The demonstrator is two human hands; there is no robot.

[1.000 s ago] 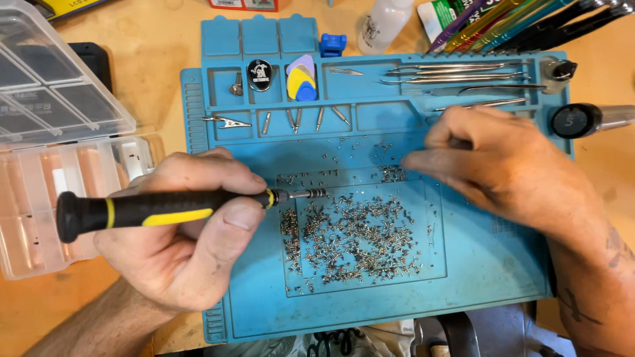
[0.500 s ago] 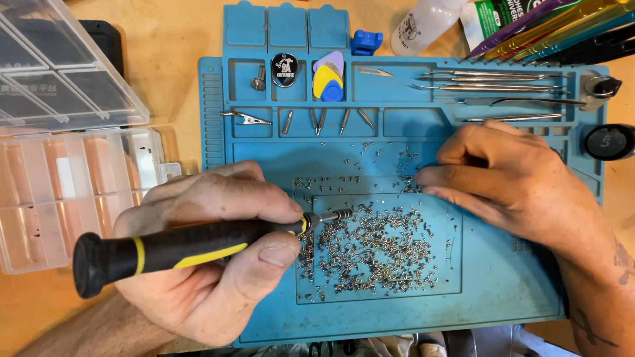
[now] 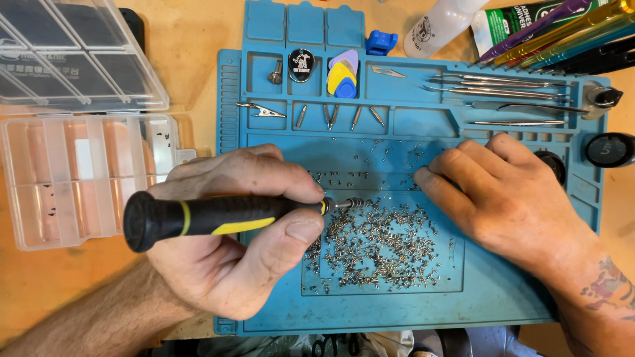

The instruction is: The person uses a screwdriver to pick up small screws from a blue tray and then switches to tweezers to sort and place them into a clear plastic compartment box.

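My left hand [image 3: 245, 231] sits in the lower middle of the frame, closed in a full grip around a screwdriver [image 3: 218, 217] with a black and yellow handle. The handle runs sideways, its black butt sticking out to the left past my knuckles and its metal tip pointing right, just past my thumb and forefinger. That tip rests at the upper left edge of a pile of tiny screws [image 3: 377, 244], heaped in the shallow square recess at the centre of the blue work mat [image 3: 503, 311]; a few screws cling around the tip. My right hand [image 3: 509, 195] lies palm down on the right side of the mat, holding nothing, its fingers loosely together and pointing left, the fingertips [image 3: 426, 182] touching the mat just above and right of the pile, where a thin scatter of loose screws spreads across the mat. Along the top of the mat, small trays hold guitar-pick-shaped plastic tools [image 3: 342, 74], a few driver bits [image 3: 331, 116] and, at the upper right, a row of tweezers [image 3: 496, 89]. At the left of the frame, off the mat on the wooden table [image 3: 192, 53], stands an open clear plastic organiser box [image 3: 79, 178] with a few small parts in its compartments.
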